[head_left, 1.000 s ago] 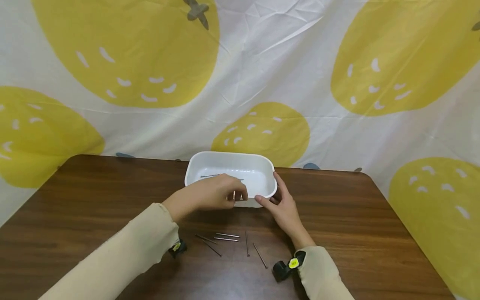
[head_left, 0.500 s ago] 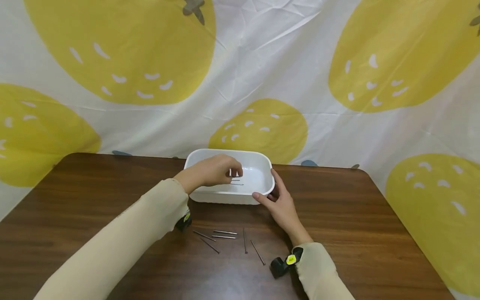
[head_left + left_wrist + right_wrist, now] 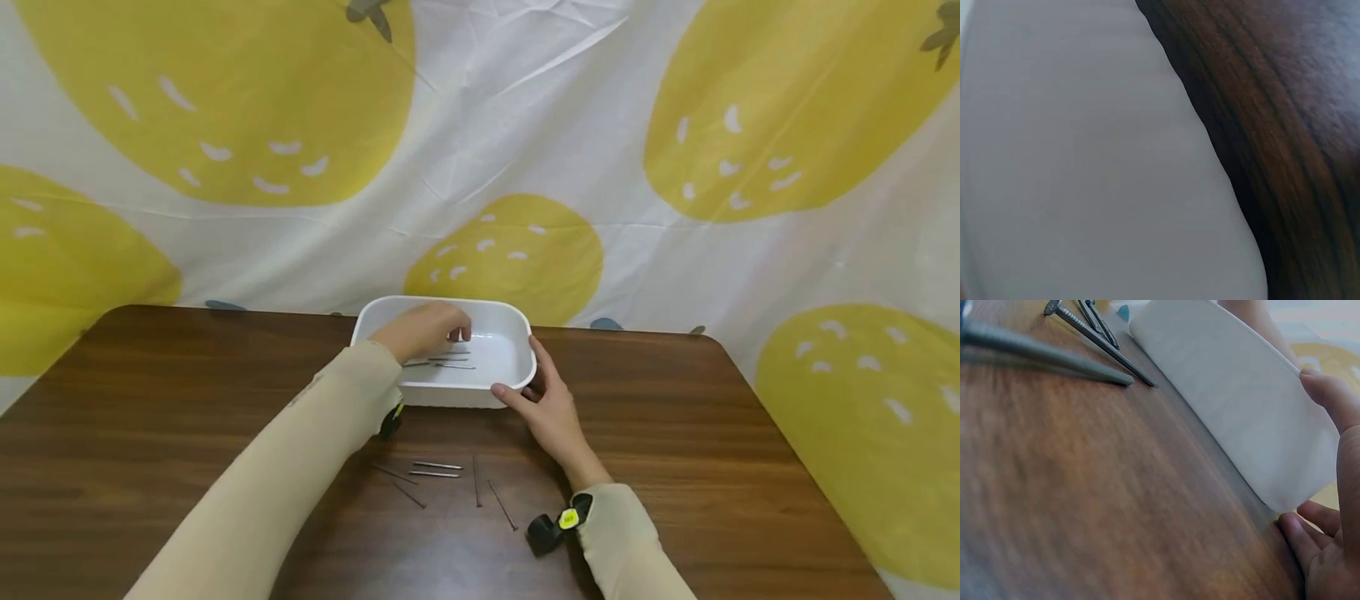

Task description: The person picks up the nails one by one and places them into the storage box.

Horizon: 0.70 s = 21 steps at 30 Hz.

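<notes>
A white tray point(image 3: 517, 386) with rounded corners stands near the far side of the table, with several nails point(image 3: 452, 367) lying inside it. My left hand point(image 3: 429, 327) reaches over the tray's front rim, its fingers bent down above the tray floor near those nails; I cannot tell whether the fingertips pinch one. The tray's outer wall point(image 3: 1097, 150) fills much of the left wrist view, and the hand is out of sight there. My right hand point(image 3: 552, 417) grips the tray's front right corner, thumb point(image 3: 1325, 394) at the rim and the other fingers low against the side.
Several loose nails point(image 3: 436, 475) lie on the brown wooden table point(image 3: 675, 467) in front of the tray, between my forearms. Two nails point(image 3: 1100, 340) show close up in the right wrist view. A cloth with yellow fruit prints point(image 3: 510, 250) hangs behind the table.
My left hand has moved from the tray's front rim to farther inside, uncovering more nails on its floor. The right hand keeps its grip on the corner. The head view has shifted slightly.
</notes>
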Motion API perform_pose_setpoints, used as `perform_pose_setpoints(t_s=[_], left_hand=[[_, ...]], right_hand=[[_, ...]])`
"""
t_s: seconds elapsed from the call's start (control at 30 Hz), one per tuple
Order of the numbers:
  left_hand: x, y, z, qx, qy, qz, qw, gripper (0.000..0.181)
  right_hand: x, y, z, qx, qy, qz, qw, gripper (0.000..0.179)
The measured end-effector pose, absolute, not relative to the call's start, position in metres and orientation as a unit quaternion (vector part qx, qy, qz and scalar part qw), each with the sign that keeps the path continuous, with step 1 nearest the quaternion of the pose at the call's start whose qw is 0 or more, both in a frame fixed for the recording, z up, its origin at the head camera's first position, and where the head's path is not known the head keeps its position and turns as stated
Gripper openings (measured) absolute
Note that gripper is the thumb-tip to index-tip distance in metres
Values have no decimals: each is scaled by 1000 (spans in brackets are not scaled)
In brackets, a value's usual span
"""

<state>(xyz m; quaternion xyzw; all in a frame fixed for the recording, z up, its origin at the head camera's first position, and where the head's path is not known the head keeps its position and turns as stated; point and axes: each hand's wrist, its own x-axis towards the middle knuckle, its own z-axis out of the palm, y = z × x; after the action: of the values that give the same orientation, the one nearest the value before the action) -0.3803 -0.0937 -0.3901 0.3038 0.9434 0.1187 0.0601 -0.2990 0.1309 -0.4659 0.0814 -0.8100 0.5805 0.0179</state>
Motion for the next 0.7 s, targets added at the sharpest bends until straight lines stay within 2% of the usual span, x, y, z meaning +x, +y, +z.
perform_pose_setpoints(t_s=[0.37, 0.6, 0.7], left_hand=[[-384, -100, -401, 275, 952, 121, 63, 29], [-384, -101, -404, 266, 954, 120, 64, 29], [-383, -103, -405, 261, 955, 121, 67, 29]], right_hand=[[-272, 118, -428, 83, -813, 577, 4, 89], [-275, 117, -432, 85, -812, 578, 2, 90], [-284, 119, -446, 87, -810, 580, 2, 91]])
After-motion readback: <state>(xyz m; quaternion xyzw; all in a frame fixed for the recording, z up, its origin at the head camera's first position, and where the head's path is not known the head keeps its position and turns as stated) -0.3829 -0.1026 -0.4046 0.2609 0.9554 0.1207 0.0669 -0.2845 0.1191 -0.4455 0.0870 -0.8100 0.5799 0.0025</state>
